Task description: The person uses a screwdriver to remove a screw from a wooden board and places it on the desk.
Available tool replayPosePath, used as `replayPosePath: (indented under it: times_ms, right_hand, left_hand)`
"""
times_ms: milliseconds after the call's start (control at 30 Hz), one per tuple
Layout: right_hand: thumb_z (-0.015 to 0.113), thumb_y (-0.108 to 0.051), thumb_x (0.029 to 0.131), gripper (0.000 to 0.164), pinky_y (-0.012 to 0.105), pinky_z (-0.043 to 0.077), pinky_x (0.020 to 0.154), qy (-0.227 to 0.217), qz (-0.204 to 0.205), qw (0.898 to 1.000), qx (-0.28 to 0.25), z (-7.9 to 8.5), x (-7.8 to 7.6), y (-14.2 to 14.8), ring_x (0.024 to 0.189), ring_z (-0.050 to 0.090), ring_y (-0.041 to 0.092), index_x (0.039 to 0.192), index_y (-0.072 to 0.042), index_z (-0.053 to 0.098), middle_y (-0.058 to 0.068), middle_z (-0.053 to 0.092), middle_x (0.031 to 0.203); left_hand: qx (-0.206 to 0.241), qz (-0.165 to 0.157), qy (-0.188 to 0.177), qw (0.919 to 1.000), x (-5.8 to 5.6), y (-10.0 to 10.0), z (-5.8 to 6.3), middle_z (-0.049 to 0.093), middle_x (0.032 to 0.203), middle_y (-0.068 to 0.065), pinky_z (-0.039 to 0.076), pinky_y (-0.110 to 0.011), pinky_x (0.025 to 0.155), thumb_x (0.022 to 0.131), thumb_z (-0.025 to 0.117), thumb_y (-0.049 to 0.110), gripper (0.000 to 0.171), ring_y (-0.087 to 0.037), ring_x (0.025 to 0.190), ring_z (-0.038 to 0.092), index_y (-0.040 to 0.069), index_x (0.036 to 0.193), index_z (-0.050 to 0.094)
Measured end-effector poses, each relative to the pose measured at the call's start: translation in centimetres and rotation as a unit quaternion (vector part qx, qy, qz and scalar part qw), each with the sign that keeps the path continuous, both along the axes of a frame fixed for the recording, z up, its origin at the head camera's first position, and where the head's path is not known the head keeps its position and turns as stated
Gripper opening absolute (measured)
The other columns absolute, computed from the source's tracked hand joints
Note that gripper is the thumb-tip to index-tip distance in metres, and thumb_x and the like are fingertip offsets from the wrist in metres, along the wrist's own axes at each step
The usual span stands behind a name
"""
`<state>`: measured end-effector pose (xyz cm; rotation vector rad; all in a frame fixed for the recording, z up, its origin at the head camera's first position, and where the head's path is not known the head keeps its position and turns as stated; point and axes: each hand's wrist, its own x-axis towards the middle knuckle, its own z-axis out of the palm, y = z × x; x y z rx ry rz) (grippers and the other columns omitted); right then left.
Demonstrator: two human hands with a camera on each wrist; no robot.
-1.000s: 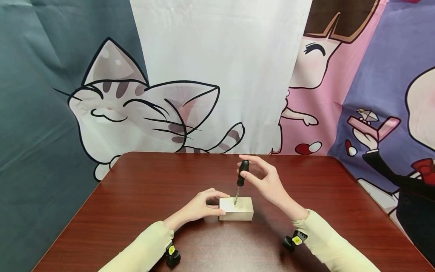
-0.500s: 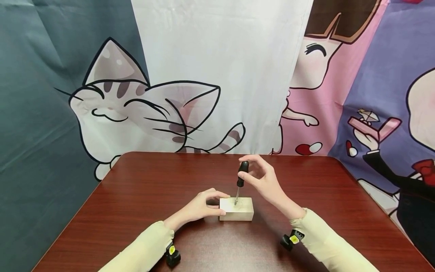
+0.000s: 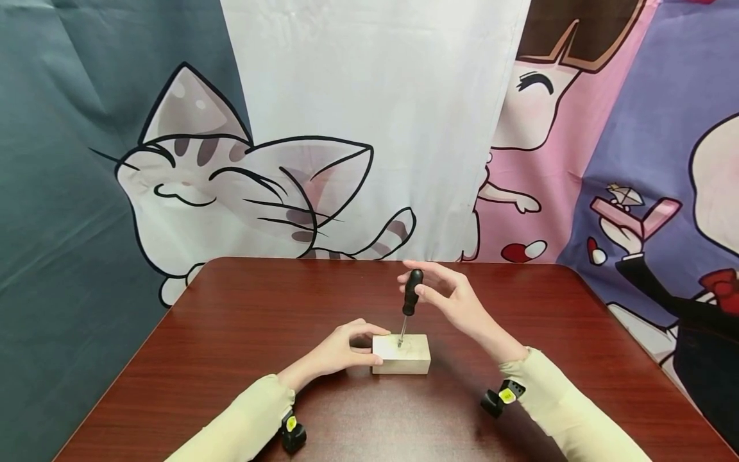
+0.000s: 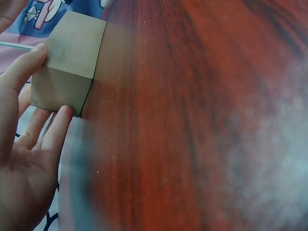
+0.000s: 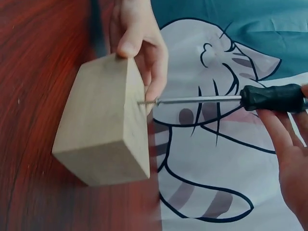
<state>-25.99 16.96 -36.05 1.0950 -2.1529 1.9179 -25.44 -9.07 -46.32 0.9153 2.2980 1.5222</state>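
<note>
A pale wooden block lies on the table, and my left hand grips its left end between thumb and fingers. In the right wrist view a screw stands partway out of the block's top face. The tip of a black-handled screwdriver meets the screw's head, its shaft nearly upright in the head view. My right hand holds the handle near its upper part, thumb on the near side and fingers behind. The left wrist view shows the thumb on the block's top edge and fingertips against its side.
The block rests on a dark red-brown wooden table. A cartoon-printed cloth hangs right behind the table's far edge. Black wrist cameras are strapped on both forearms, low over the table.
The right thumb and fingers have shifted around the screwdriver handle, and the right wrist dipped left then moved back right. The left hand and the block keep their place.
</note>
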Motion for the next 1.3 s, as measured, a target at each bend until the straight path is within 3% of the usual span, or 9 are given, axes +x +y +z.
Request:
replayPosePath:
  times_ms: [133, 300, 400, 600, 733, 900, 1067, 1167, 1300]
  right_hand:
    - [0.054, 0.000, 0.099, 0.037, 0.040, 0.061, 0.087, 0.005, 0.009, 1.000, -0.029, -0.5, -0.3, 0.0, 0.107, 0.070, 0.033, 0.135, 0.000, 0.049, 0.012, 0.070, 0.119]
    - [0.066, -0.004, 0.093, 0.034, 0.029, 0.061, 0.081, 0.041, -0.091, 0.995, -0.016, -1.2, -0.1, 0.0, 0.092, 0.072, 0.016, 0.126, -0.004, 0.058, 0.005, 0.072, 0.106]
    - [0.074, -0.009, 0.088, 0.037, 0.031, 0.062, 0.072, 0.038, -0.135, 0.990, -0.009, -1.1, 0.2, 0.0, 0.079, 0.070, 0.013, 0.123, -0.009, 0.063, 0.001, 0.071, 0.092]
    - [0.072, -0.003, 0.088, 0.036, 0.038, 0.063, 0.070, 0.016, -0.117, 0.993, -0.013, -0.8, 0.1, 0.1, 0.077, 0.071, 0.015, 0.124, -0.006, 0.064, 0.001, 0.071, 0.088]
    - [0.070, -0.005, 0.090, 0.039, 0.037, 0.063, 0.074, 0.013, -0.100, 0.995, 0.002, -0.5, 0.1, 0.4, 0.084, 0.072, 0.014, 0.128, -0.008, 0.063, -0.002, 0.073, 0.097]
    - [0.063, -0.004, 0.095, 0.048, 0.034, 0.062, 0.084, 0.017, -0.049, 0.999, 0.011, -0.3, -0.1, 0.5, 0.102, 0.072, 0.017, 0.142, -0.013, 0.053, 0.006, 0.072, 0.117]
    - [0.054, 0.003, 0.098, 0.039, 0.043, 0.061, 0.087, 0.019, 0.005, 1.000, -0.021, -0.4, -0.3, 0.2, 0.105, 0.072, 0.024, 0.136, -0.001, 0.047, 0.010, 0.069, 0.121]
    - [0.058, 0.003, 0.096, 0.034, 0.035, 0.060, 0.090, 0.045, -0.032, 0.998, -0.016, -0.7, -0.3, 0.0, 0.104, 0.071, 0.017, 0.129, 0.000, 0.052, 0.001, 0.069, 0.119]
    - [0.068, 0.002, 0.090, 0.035, 0.023, 0.058, 0.081, 0.067, -0.101, 0.993, -0.001, -1.0, -0.2, -0.2, 0.089, 0.067, 0.009, 0.124, -0.004, 0.058, -0.005, 0.066, 0.103]
  left_hand:
    - [-0.002, -0.001, 0.006, 1.0000, -0.1, 0.0, -0.1, 0.058, 0.114, -0.007, 0.056, -0.025, 0.094, 0.082, 0.082, 0.025, 0.049, -0.016, 0.113, 0.061, 0.023, 0.129, 0.065]
    - [-0.005, -0.002, 0.006, 1.0000, -0.1, -0.1, -0.1, 0.058, 0.114, -0.005, 0.056, -0.025, 0.094, 0.082, 0.082, 0.025, 0.049, -0.012, 0.112, 0.061, 0.024, 0.129, 0.065]
    - [-0.002, -0.003, 0.001, 1.0000, 0.0, -0.1, -0.1, 0.058, 0.114, -0.006, 0.056, -0.027, 0.095, 0.082, 0.082, 0.024, 0.049, -0.015, 0.114, 0.061, 0.023, 0.129, 0.065]
    - [0.001, -0.002, 0.000, 1.0000, 0.0, -0.1, 0.0, 0.058, 0.116, -0.007, 0.057, -0.027, 0.094, 0.083, 0.082, 0.023, 0.049, -0.022, 0.115, 0.061, 0.022, 0.129, 0.065]
    - [-0.002, -0.001, -0.003, 1.0000, 0.0, -0.1, 0.0, 0.058, 0.115, -0.008, 0.056, -0.027, 0.095, 0.083, 0.082, 0.023, 0.049, -0.021, 0.115, 0.061, 0.022, 0.129, 0.065]
    - [-0.005, 0.000, -0.002, 1.0000, 0.0, -0.1, 0.1, 0.057, 0.113, -0.008, 0.057, -0.028, 0.095, 0.083, 0.081, 0.023, 0.049, -0.019, 0.114, 0.061, 0.022, 0.129, 0.065]
    - [-0.001, 0.000, -0.002, 1.0000, 0.0, 0.0, 0.1, 0.058, 0.113, -0.008, 0.057, -0.029, 0.095, 0.083, 0.081, 0.023, 0.049, -0.019, 0.113, 0.061, 0.021, 0.129, 0.065]
    - [-0.002, 0.001, 0.000, 1.0000, 0.0, 0.0, 0.0, 0.058, 0.113, -0.008, 0.057, -0.029, 0.095, 0.083, 0.081, 0.023, 0.049, -0.018, 0.113, 0.061, 0.021, 0.129, 0.065]
    - [-0.002, 0.000, 0.000, 1.0000, -0.1, 0.0, 0.0, 0.058, 0.113, -0.008, 0.056, -0.029, 0.096, 0.083, 0.082, 0.023, 0.049, -0.018, 0.114, 0.061, 0.022, 0.129, 0.065]
